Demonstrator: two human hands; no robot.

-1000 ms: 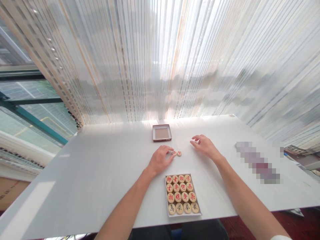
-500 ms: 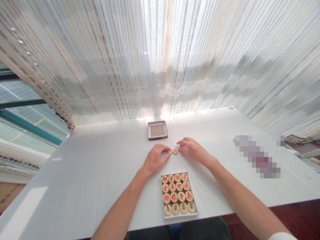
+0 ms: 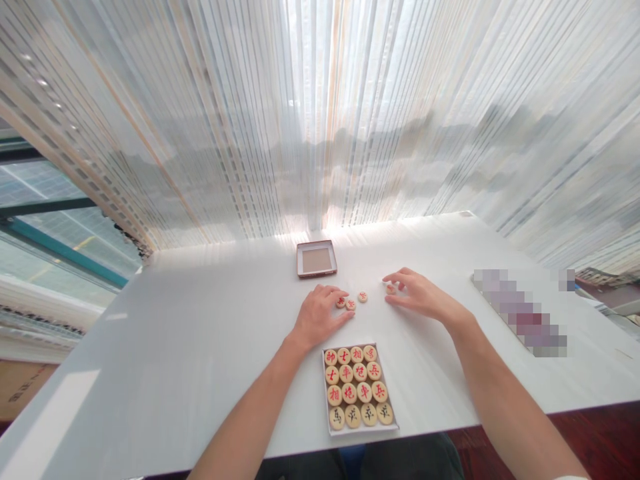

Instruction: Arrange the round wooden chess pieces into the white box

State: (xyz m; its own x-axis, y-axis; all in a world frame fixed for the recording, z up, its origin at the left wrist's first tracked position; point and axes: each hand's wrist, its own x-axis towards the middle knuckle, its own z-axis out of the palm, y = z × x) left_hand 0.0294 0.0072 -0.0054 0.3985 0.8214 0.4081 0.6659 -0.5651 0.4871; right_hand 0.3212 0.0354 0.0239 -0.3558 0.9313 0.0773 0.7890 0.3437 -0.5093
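Note:
My left hand (image 3: 320,317) rests low over the table with thumb and fingers apart. Two round xiangqi pieces with red characters lie at its fingertips: a left piece (image 3: 341,302) and a right piece (image 3: 351,305). A third red piece (image 3: 363,297) sits by itself a little to the right. Farther right, my right hand (image 3: 423,295) is spread, its thumb and fingers around another piece (image 3: 391,289) without visibly pinching it. Nearer to me stands a shallow white box (image 3: 360,433) of pieces in rows, red characters behind and black ones in front.
An upturned box lid (image 3: 317,274) lies at the back of the white table (image 3: 200,333). A blurred-out long object (image 3: 520,313) is on the right. Behind the table hangs a striped sheer curtain (image 3: 320,133).
My right hand has moved right, leaving one red piece on the table and showing another between its fingers. My left hand has opened wider around the two pieces.

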